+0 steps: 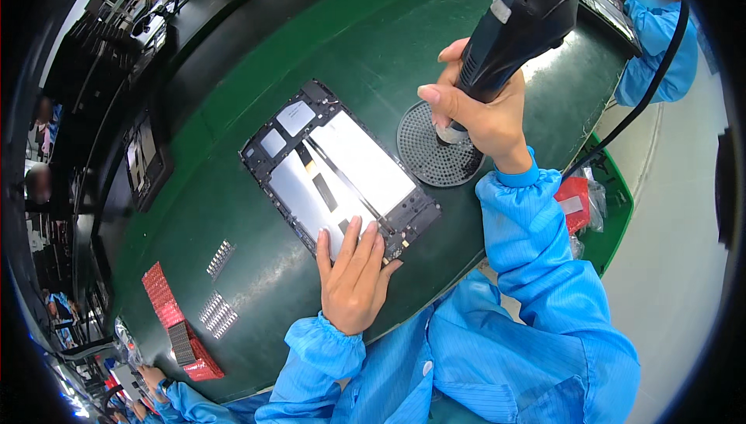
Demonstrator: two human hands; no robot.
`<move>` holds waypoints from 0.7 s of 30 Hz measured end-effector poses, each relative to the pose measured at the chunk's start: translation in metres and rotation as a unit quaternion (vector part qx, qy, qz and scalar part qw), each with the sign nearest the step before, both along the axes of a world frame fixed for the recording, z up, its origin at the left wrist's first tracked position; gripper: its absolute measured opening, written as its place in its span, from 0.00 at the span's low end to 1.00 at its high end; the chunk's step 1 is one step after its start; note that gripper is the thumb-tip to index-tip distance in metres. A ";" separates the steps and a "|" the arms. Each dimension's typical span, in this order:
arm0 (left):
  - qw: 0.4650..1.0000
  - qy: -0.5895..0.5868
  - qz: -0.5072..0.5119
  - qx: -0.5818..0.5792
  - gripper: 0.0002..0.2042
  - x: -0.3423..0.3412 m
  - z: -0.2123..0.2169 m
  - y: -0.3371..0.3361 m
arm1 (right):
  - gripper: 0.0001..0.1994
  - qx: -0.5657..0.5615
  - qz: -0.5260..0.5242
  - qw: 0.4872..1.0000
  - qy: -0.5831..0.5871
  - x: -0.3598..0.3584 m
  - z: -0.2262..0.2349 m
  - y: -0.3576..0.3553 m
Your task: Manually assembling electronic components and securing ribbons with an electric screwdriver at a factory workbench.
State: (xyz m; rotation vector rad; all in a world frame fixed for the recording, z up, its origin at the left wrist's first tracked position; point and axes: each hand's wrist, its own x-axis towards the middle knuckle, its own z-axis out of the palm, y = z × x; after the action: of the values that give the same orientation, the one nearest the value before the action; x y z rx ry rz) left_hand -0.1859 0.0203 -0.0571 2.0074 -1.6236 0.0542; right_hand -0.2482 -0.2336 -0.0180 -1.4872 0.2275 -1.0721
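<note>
A dark green table (272, 350), shiny under the lights, fills the middle of the scene. Beyond its left side runs a black bench with a dark device (148, 161) lying on it. Pale floor (668, 206) spreads to the right. A co-worker (660, 59) in blue sits at the far right, and another person's hand (153, 378) shows at the near left.

Past the table's right edge, a green panel or bin (619, 222), I cannot tell which, has a red packet (575, 205) and clear plastic by it. At the near left, a folded red wrapper (163, 300) has a dark strip (183, 344) lying across it. A round grey dish (423, 161) full of small holes sits right of centre; what its holes contain is too small to tell.

The opened tablet (371, 167) lies flat in the middle of the table, left of the dish, inner parts facing up. Its long axis slants from far left to near right.

The right hand (491, 122) is closed around a black power tool (513, 35), pointing down over the dish; contact is unclear. The left hand (353, 290) lies with fingers spread on the tablet's near edge, pressing without grasping. Two groups of small silver pieces (218, 315) lie at left.
</note>
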 end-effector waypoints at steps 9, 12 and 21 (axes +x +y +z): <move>0.993 0.041 0.011 -0.114 0.14 0.023 0.017 0.005 | 0.18 0.006 0.004 1.000 -0.001 0.004 -0.003 0.000; 0.984 0.092 0.082 -0.127 0.09 0.021 0.018 0.002 | 0.18 0.010 0.004 1.000 0.015 0.003 -0.002 0.000; 0.980 0.085 0.110 -0.141 0.06 0.027 0.017 -0.004 | 0.17 0.018 0.011 1.000 0.001 0.004 0.002 0.002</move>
State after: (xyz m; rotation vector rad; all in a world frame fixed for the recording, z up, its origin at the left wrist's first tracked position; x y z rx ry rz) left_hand -0.1586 0.0159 -0.0396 1.9049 -1.2098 0.1783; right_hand -0.2446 -0.2320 -0.0165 -1.4542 0.2302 -1.0447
